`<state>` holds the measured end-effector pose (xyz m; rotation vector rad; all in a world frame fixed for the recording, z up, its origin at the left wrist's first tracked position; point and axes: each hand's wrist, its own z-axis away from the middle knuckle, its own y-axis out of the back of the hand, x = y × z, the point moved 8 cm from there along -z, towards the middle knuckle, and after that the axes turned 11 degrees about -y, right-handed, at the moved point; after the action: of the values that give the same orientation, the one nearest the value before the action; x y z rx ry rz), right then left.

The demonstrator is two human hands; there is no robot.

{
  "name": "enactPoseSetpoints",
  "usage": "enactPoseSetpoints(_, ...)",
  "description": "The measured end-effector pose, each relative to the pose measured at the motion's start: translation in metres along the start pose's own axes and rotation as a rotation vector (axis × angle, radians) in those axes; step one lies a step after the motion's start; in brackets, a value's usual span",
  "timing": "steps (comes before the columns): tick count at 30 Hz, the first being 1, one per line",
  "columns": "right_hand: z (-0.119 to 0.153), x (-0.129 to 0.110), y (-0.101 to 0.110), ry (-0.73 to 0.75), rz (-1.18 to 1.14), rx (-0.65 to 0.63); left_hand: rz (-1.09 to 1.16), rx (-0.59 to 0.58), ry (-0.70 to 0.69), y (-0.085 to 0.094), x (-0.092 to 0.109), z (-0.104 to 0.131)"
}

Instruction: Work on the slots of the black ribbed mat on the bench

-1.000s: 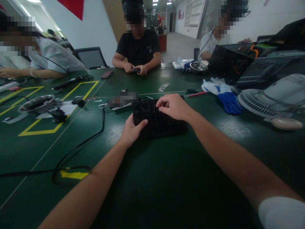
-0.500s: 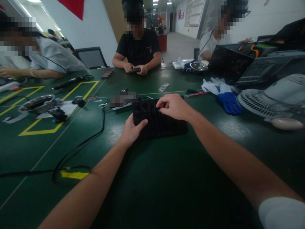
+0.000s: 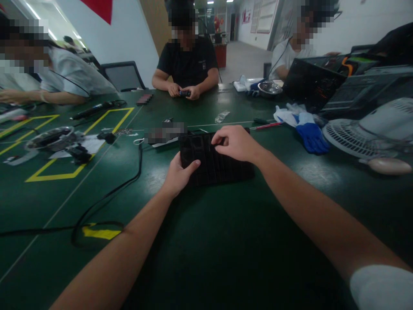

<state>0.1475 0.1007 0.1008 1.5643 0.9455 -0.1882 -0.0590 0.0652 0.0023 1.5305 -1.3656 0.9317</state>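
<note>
A flat black rectangular panel [image 3: 226, 170] with raised ribs and recesses lies before me on the green table, its near edge toward me. Gripped at its left edge by my left hand [image 3: 180, 174], it has my thumb on top and my fingers out of sight beneath. Over its upper middle, my right hand [image 3: 235, 143] is closed in a pinch at the panel's surface. Whatever sits between those fingertips is too small and dark to make out. Just behind the panel's left corner is a partly blurred-out item [image 3: 166, 133] with a pale edge.
A black cable [image 3: 139, 168] curls across the left of the table. Beyond it stands a metal bowl [image 3: 51, 140]. On the right are a screwdriver [image 3: 267, 125], blue-and-white gloves [image 3: 308, 133] and a fan [image 3: 351, 133]. A co-worker [image 3: 185, 64] sits opposite, holding a small dark object.
The view has shifted very slightly. Both hands keep their places on the panel, and the right fingers stay pinched at the same spot.
</note>
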Motion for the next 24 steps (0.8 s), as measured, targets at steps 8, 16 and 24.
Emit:
enactPoseSetpoints(8,0.0005,-0.0006,0.0003,0.003,0.007,0.015,-0.003,-0.009,-0.024,0.0001,0.0008,-0.0013)
enactPoseSetpoints(16,0.0015,-0.001,0.0007,-0.003,0.02,0.039,0.02,0.002,-0.004,0.0,0.0014,-0.0005)
enactPoseSetpoints(24,0.0016,-0.0012,0.0001,-0.003,0.026,0.062,0.022,0.01,0.001,0.0009,-0.0014,-0.0008)
